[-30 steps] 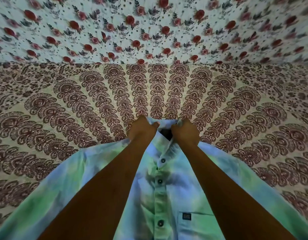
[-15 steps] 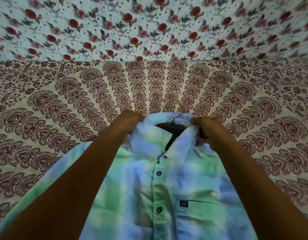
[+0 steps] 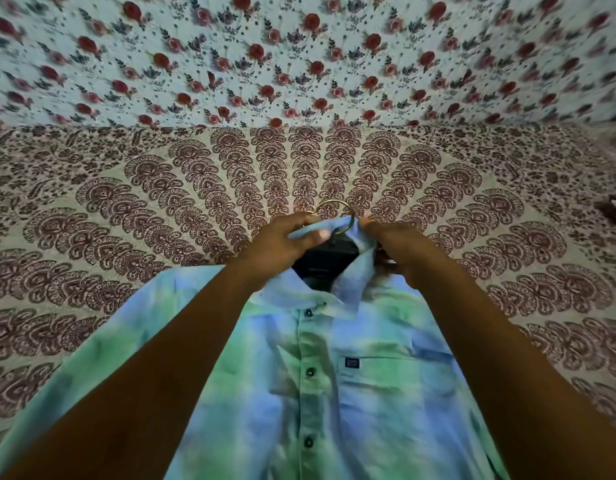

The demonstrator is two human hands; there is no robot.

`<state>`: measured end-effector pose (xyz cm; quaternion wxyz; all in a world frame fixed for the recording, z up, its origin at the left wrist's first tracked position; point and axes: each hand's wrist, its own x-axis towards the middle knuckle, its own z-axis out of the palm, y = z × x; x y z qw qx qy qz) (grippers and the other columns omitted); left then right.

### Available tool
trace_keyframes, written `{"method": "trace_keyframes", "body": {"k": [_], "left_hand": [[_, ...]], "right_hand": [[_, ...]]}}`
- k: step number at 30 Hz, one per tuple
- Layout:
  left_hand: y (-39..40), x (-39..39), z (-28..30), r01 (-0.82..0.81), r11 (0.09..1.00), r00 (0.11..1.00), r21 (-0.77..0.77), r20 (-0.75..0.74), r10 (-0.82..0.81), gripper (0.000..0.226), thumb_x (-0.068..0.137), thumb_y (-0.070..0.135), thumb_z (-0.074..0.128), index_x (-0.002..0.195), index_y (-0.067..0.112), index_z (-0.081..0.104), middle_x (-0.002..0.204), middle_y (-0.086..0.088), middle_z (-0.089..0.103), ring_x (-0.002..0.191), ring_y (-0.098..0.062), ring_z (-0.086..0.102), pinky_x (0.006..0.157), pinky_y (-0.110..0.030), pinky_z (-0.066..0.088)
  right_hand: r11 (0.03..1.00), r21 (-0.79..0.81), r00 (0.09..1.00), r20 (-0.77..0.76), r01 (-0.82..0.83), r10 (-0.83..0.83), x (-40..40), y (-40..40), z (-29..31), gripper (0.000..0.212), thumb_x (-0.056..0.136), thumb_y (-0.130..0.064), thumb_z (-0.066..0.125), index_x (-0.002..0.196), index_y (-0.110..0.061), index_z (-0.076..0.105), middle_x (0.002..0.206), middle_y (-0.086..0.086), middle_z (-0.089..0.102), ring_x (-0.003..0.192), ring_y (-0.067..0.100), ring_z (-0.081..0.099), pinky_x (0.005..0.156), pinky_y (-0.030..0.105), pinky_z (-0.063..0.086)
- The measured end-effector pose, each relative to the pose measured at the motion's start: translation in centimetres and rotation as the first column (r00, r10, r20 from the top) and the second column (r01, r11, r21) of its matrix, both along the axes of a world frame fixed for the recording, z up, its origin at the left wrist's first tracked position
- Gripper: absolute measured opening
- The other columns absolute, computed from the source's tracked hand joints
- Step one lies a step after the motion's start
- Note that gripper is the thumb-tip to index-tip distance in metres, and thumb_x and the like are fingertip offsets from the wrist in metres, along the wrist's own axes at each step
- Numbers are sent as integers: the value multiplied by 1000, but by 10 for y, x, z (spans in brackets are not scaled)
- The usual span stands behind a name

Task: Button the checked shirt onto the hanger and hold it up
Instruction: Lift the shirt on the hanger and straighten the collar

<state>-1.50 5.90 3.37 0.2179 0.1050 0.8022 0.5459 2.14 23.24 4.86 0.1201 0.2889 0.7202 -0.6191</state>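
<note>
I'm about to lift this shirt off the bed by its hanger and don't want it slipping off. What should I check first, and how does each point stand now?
1. Placket buttons closed: ok; three dark buttons on the shirt look fastened.
2. Collar closed: not ok; it gapes, showing the black hanger.
3. Hook free to grab: ok; the metal hook sticks out above the collar.
4. Hands holding: ok for the cloth; the left hand and right hand pinch the collar, not the hook.
5. Hanger arms inside the shoulders: cannot tell, covered by fabric.
6. Shirt lying flat on the bedspread: ok.
</note>
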Motion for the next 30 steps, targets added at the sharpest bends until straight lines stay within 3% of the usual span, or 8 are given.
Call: {"method": "trace_keyframes", "body": {"k": [3,5,10,15,20,24,27,30], "left_hand": [[-2,8,4,-42,996,997,-83,-70,36,20,89,22,59,72,13,61,65,-4,52,60,-15,49,53,-20,35],[-3,11,6,-74,994,996,-86,-63,69,22,90,21,58,71,11,62,64,-5,54,63,-17,50,63,-26,38],[-4,17,18,-124,992,992,24,11,123,16,89,13,59,73,16,62,67,3,59,59,-4,55,59,-16,42],[-10,26,26,-264,964,945,15,202,256,5,87,5,59,83,8,56,47,8,55,38,5,48,39,-8,36],[-14,30,16,-367,930,903,-40,227,366,25,87,12,61,64,16,53,53,4,55,52,-8,48,42,-12,36],[-20,36,11,-281,956,957,-83,53,286,14,85,19,66,73,18,59,72,0,61,67,-11,53,66,-22,42],[-28,41,13,-228,941,972,-249,-122,203,18,81,31,69,80,15,61,75,-4,58,72,-16,51,68,-25,37],[-34,45,15,-248,882,965,-401,-177,191,17,80,23,70,88,9,66,91,-16,66,90,-28,60,82,-33,45]], "right_hand": [[997,46,993,-103,-58,63,6,-6,-2,29,94,-24,51,69,-9,54,66,11,49,56,20,45,45,19,36],[990,103,977,-183,-95,113,9,-11,0,22,94,-16,48,76,-8,56,71,12,51,64,18,46,52,21,35],[961,198,971,-103,-195,218,13,-12,14,29,89,-12,56,61,-11,51,45,4,43,33,3,37,41,16,29],[994,54,992,89,-98,93,29,-11,11,28,80,-33,68,72,-9,58,81,21,57,74,28,55,69,40,45],[999,34,999,38,-34,33,47,-10,4,28,81,-19,68,62,-6,53,68,17,52,53,23,48,54,29,45],[949,315,999,-45,-12,27,52,-8,-5,27,78,-20,67,68,4,63,77,26,66,71,36,66,74,49,56],[840,542,993,-110,32,33,56,-12,-6,18,82,-14,60,79,3,68,80,23,69,76,36,66,75,43,56],[864,492,988,-154,102,-29,54,-15,-8,8,82,-7,61,79,-4,69,78,18,66,76,30,64,76,40,55]]}}
